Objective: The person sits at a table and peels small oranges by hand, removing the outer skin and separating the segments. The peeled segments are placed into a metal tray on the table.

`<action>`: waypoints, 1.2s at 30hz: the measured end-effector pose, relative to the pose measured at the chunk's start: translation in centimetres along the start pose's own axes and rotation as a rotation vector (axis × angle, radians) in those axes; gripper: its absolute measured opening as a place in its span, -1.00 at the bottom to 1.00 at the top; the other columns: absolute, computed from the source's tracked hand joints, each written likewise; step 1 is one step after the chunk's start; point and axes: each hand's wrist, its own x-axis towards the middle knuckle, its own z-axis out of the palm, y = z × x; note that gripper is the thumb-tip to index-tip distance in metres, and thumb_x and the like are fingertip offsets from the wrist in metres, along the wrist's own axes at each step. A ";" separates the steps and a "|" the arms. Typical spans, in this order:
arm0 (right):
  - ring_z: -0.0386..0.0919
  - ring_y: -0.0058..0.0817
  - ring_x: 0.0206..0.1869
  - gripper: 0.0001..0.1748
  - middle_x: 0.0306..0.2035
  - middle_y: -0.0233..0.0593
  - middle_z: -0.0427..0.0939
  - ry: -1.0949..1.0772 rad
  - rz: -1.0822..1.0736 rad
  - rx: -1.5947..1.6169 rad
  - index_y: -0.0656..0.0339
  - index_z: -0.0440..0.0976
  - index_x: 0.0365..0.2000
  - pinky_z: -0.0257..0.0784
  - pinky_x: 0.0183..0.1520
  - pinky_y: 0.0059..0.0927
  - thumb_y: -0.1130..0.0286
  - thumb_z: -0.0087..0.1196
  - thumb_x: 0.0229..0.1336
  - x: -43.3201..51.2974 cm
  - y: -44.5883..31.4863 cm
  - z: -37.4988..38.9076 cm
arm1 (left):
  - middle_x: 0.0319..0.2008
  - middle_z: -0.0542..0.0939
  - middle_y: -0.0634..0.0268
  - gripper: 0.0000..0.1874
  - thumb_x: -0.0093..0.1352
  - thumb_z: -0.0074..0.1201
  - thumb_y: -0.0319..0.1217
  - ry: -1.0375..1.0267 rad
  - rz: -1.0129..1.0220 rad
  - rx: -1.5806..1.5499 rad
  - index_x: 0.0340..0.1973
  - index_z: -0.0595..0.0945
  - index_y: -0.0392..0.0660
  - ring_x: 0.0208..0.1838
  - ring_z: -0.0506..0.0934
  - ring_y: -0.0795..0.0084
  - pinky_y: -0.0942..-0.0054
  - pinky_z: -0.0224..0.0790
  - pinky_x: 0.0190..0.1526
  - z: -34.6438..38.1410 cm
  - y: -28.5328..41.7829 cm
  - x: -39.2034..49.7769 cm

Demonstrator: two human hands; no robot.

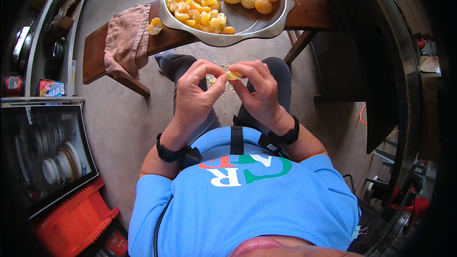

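Observation:
Between my knees, my left hand [200, 91] and my right hand [257, 87] meet at the fingertips around a small mandarin segment [234, 75]. Both hands pinch it with thumb and forefinger, so much of it is hidden. Ahead of them, a large oval metal basin [242, 25] stands on a wooden bench. Loose mandarin segments [194, 3] are heaped in its left part, and several whole peeled mandarins [263, 5] lie in its right part. A partial peeled mandarin [155, 26] rests on the bench just left of the basin.
A pink cloth [127, 39] hangs over the wooden bench [94, 55]. Pale scraps [228, 96] litter the floor between my feet. On the left stand a shelf [46, 32], a glass-fronted cabinet with dishes [53, 153] and a red plastic crate [76, 217]. Dark furniture [342, 64] borders the right.

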 end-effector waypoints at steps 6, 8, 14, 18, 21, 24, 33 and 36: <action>0.65 -0.46 -0.22 -0.72 -0.16 -0.19 0.67 -0.060 0.219 0.345 0.20 0.63 -0.08 0.53 -0.20 -0.56 0.63 0.32 0.20 -0.5 -0.1 0.1 | -0.29 0.65 0.34 -0.89 0.42 0.25 -0.44 -0.071 -0.272 -0.366 -0.27 0.70 -0.25 -0.20 0.55 0.63 0.58 0.42 -0.08 0.0 -0.6 -0.1; 0.63 -0.48 -0.22 -0.74 -0.17 -0.20 0.66 -0.057 0.248 0.411 0.20 0.63 -0.09 0.52 -0.17 -0.56 0.61 0.32 0.22 -0.6 0.1 0.2 | -0.28 0.65 0.35 -0.88 0.43 0.25 -0.43 -0.073 -0.283 -0.403 -0.26 0.70 -0.25 -0.20 0.54 0.64 0.60 0.41 -0.08 0.0 -0.7 0.0; 0.60 -0.55 -0.22 -0.68 -0.17 -0.25 0.65 -0.096 0.361 0.571 0.22 0.56 -0.01 0.50 -0.12 -0.57 0.46 0.34 0.26 -1.0 0.3 0.2 | -0.28 0.65 0.34 -0.89 0.42 0.25 -0.44 -0.061 -0.251 -0.360 -0.27 0.70 -0.24 -0.19 0.54 0.62 0.59 0.41 -0.06 0.1 -0.6 0.0; 0.57 -0.64 -0.01 -0.59 -0.03 -0.28 0.58 -0.176 0.513 0.712 0.28 0.43 0.17 0.50 0.07 -0.60 0.40 0.23 0.40 -1.1 0.2 -0.1 | -0.28 0.65 0.29 -0.91 0.39 0.26 -0.46 -0.047 -0.142 -0.169 -0.29 0.69 -0.24 -0.19 0.56 0.56 0.54 0.42 -0.04 0.2 -0.4 0.1; 0.63 -0.57 -0.16 -0.60 -0.14 -0.23 0.65 -0.075 0.528 0.713 0.23 0.47 0.11 0.53 -0.05 -0.55 0.31 0.27 0.37 -1.0 0.0 0.6 | -0.28 0.65 0.26 -0.91 0.37 0.26 -0.48 -0.052 -0.080 -0.148 -0.31 0.67 -0.24 -0.19 0.58 0.51 0.52 0.42 -0.05 0.5 -0.3 0.1; 0.64 -0.56 -0.11 -0.59 -0.13 -0.23 0.64 -0.064 0.554 0.740 0.23 0.47 0.11 0.54 -0.01 -0.54 0.31 0.28 0.36 -0.9 0.1 0.6 | -0.27 0.65 0.25 -0.91 0.37 0.26 -0.48 -0.059 -0.078 -0.133 -0.32 0.67 -0.25 -0.18 0.59 0.49 0.51 0.43 -0.05 0.5 -0.3 0.1; 0.59 -0.53 0.08 -0.50 0.02 -0.20 0.60 -0.149 0.636 0.872 0.26 0.37 0.25 0.47 0.20 -0.47 0.31 0.19 0.42 -0.6 -0.3 -0.7 | -0.29 0.65 0.30 -0.91 0.39 0.25 -0.47 -0.038 -0.159 -0.202 -0.31 0.68 -0.24 -0.20 0.55 0.57 0.55 0.40 -0.04 0.6 -0.7 0.0; 0.58 -0.50 0.10 -0.48 0.05 -0.15 0.60 -0.147 0.651 0.991 0.26 0.35 0.28 0.45 0.23 -0.44 0.27 0.16 0.44 -0.4 0.0 -0.9 | -0.28 0.64 0.32 -0.91 0.41 0.24 -0.47 -0.026 -0.196 -0.218 -0.30 0.69 -0.24 -0.20 0.54 0.59 0.56 0.40 -0.04 0.4 -1.2 0.0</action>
